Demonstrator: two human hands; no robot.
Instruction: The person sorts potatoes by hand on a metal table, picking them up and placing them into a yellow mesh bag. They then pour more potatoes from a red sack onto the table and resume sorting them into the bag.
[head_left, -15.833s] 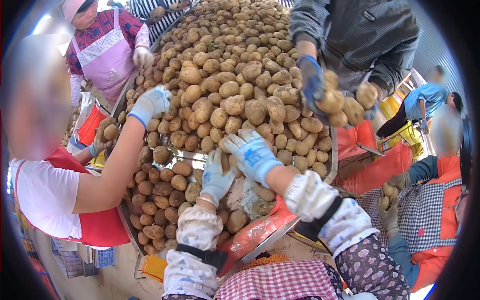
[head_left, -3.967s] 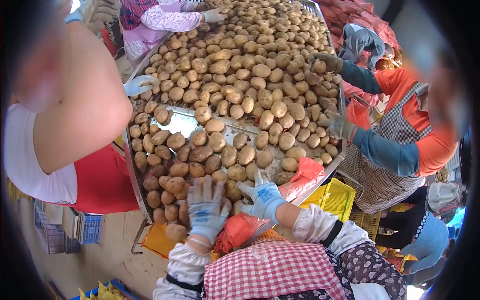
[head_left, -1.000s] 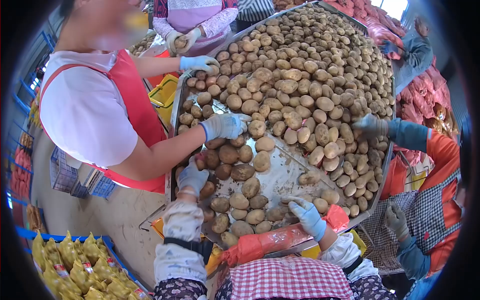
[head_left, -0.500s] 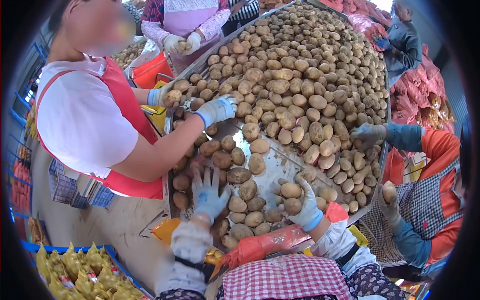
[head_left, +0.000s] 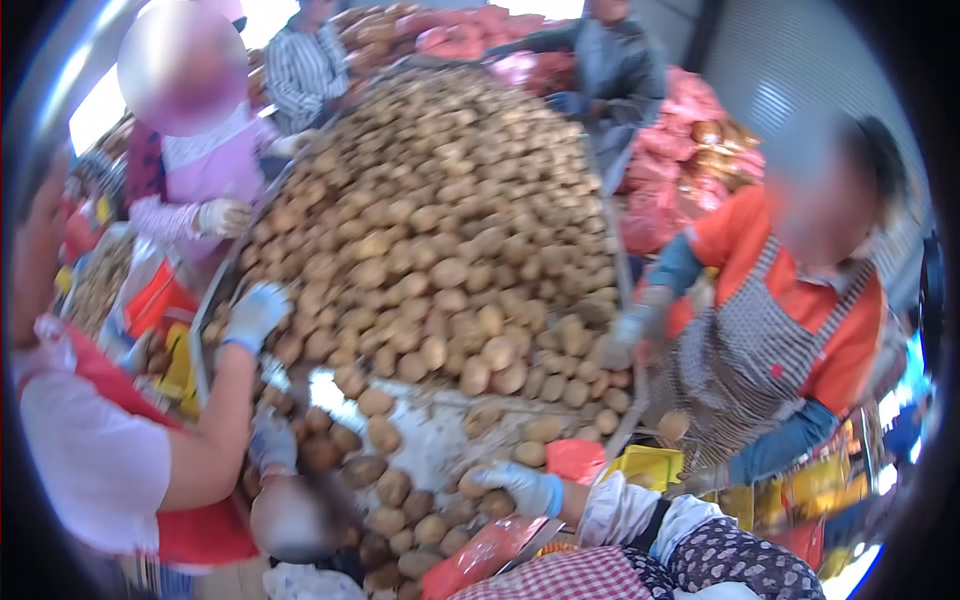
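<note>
- Moved since half a second ago: view swung, left hand (head_left: 272,442) shifted to table's left edge, right hand (head_left: 522,487) turned flatter over near potatoes (head_left: 472,483).
- Near: red plastic (head_left: 475,562) along edge, likely padding; one or two pieces, wrist hides join.
- Right hand: fingers half-bent, two potatoes at fingertips, grip unclear. Left hand: blurred, can't tell.
- Middle: metal table (head_left: 425,435), one; potatoes thin near, probably drawn off the heap.
- Sides: five workers, placed for reach: red apron (head_left: 205,520) left, orange shirt (head_left: 845,370) right; purple apron (head_left: 215,165), striped shirt (head_left: 292,80), grey shirt (head_left: 622,60) farther.
- Far: potato heap (head_left: 450,270), uncountable; pink sacks (head_left: 665,160), stacked, uncountable.
</note>
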